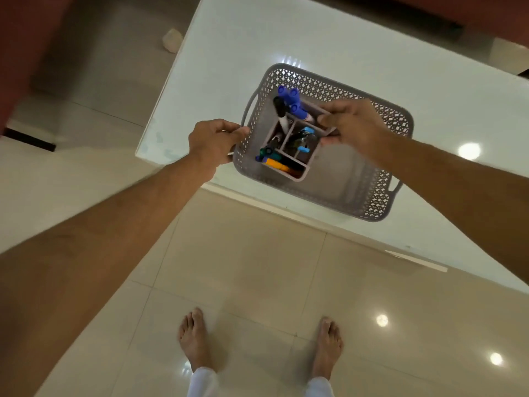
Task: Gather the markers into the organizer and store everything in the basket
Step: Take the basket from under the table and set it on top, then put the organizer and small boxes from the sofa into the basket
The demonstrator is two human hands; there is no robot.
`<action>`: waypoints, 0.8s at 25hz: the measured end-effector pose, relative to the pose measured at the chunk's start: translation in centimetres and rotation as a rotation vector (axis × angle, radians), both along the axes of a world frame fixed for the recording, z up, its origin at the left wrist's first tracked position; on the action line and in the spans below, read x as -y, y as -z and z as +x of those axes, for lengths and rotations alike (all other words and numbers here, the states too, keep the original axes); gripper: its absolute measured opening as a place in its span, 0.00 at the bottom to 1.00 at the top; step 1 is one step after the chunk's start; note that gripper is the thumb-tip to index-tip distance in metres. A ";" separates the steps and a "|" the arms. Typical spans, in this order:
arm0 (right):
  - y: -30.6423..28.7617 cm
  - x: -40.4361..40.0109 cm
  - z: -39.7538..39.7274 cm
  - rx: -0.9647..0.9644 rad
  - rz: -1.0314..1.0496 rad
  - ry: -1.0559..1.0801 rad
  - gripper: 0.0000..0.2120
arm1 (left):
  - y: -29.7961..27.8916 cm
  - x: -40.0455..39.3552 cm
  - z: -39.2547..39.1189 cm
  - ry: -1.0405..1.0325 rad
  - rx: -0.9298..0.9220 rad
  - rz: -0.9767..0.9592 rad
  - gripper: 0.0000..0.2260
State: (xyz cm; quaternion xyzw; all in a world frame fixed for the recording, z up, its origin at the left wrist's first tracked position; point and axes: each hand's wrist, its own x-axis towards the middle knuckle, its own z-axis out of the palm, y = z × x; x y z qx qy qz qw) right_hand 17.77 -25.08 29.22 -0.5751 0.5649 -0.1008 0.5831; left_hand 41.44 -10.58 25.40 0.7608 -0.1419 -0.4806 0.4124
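right now the right hand [350,124] pinches the far rim of the organizer [292,144], fingers curled over the wall and thumb below, so the grip is closed on it. the left hand [213,140] is clenched on the near-left rim of the basket [357,184], steadying it. the organizer sits inside the basket, pushed toward its left end; whether it rests on the floor or hangs just above it i cannot tell. markers [290,101] stand in its compartments, blue caps up at the far corner, an orange one lying low at the near side. the basket's long axis runs from the left hand away to the lower right, on the white table [229,53] near its edge. the right hand is nearer the organizer. its fingertips hide the rim they hold, and the compartment contents are too dark to count.
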 end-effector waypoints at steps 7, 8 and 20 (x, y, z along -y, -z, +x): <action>2.2 -2.2 4.0 0.001 0.114 0.054 0.12 | 0.3 -0.2 0.6 0.005 -0.078 0.000 0.13; 2.2 -2.3 3.9 0.008 0.118 0.070 0.12 | 0.3 -0.3 0.6 0.013 -0.095 0.005 0.15; -4.3 -7.5 3.2 -0.389 -0.603 -0.272 0.18 | -4.8 -7.5 4.0 0.113 0.109 -0.036 0.12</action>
